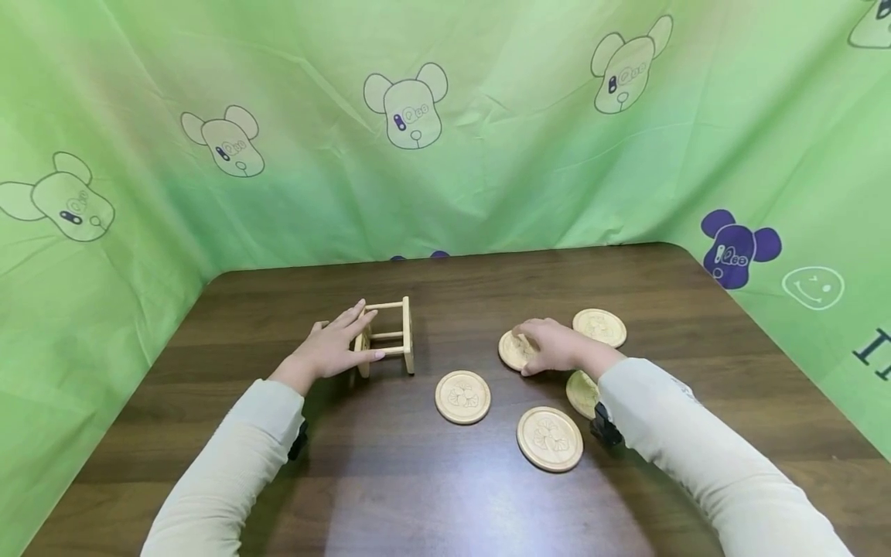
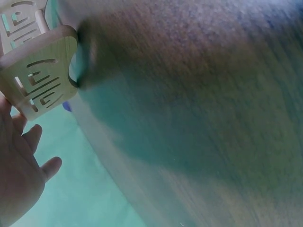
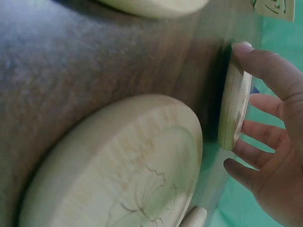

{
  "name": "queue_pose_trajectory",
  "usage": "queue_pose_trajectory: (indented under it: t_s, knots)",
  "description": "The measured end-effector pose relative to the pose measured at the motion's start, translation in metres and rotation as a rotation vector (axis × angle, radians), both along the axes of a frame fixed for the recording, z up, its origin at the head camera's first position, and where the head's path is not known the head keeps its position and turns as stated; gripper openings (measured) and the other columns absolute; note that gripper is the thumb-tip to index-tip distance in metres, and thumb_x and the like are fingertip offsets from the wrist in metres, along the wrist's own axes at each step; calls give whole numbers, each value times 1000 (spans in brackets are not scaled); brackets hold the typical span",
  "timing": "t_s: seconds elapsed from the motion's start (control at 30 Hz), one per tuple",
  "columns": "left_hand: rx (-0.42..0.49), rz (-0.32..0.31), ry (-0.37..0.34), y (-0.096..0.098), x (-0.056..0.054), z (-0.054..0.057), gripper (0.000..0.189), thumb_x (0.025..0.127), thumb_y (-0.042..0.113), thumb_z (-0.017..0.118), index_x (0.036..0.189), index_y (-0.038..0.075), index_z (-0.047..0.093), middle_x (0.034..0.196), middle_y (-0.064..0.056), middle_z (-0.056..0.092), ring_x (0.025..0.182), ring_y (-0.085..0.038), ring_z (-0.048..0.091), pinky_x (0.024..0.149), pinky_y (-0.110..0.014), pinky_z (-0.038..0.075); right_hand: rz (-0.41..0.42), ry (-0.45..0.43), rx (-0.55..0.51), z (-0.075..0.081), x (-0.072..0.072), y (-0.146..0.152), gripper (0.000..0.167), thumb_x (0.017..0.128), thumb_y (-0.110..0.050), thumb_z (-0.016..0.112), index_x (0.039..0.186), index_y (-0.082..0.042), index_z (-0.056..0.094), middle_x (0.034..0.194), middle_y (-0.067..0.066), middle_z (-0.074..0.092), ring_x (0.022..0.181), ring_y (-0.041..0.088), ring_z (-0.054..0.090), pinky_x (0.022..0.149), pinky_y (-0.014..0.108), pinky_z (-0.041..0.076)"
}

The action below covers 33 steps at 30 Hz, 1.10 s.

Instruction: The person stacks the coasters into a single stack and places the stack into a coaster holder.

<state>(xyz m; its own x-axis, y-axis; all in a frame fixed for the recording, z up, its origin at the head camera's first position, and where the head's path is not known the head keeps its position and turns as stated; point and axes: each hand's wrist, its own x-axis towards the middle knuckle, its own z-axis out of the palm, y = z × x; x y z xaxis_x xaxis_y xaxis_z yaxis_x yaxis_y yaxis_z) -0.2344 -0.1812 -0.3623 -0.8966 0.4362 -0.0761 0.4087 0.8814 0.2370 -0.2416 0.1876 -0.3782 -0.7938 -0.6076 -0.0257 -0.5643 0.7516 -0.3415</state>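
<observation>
Five discs (image 1: 462, 397) on worktop (image 1: 418, 480). One disc (image 1: 513, 353), toward far edge, rim-pinched by right hand (image 1: 557, 346), likely for sure hold. Rack (image 2: 42, 75) toward far-left corner touched by left hand (image 1: 332, 348), fingers spread, perhaps for steadying.

5 pale, round wooden coasters (image 1: 462, 397) lie scattered right of a slotted wooden rack (image 1: 408, 329)

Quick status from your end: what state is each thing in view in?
Wooden rack: standing upright, left hand touching it
Middle coaster: gripped at its rim by the right hand; lifted or not, unclear
Far coaster: flat, carving up
Left coaster: flat, carving up
Near coaster: flat, carving up
Right coaster: partly hidden by the right sleeve
Green cloth: hung, creased
</observation>
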Motion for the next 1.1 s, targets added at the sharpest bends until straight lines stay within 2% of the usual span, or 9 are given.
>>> queue_pose_trajectory:
  t_s: [0.63,0.87,1.1]
  knots:
    - [31,6,12,0,1,-3,82,75,68,37,139,21,16,144,-1,3,125,-24,22,93,-53,14,-3,-54,29,-1,5,1,63,63,-21,73,116,4,48,114,23,47,106,41,40,86,47,31]
    - [43,6,12,0,0,-3,82,75,68,37,139,21,16,144,-1,3,126,-24,21,92,-54,14,-26,-62,2,-2,6,3,66,63,-21,74,117,5,47,116,24,46,107,42,39,88,48,30]
    - [34,5,17,0,1,-5,82,76,67,38,139,20,17,144,-1,2,125,-24,24,92,-55,15,-12,-49,-50,-3,5,8,66,63,-19,74,116,10,46,114,26,47,108,40,40,89,47,30]
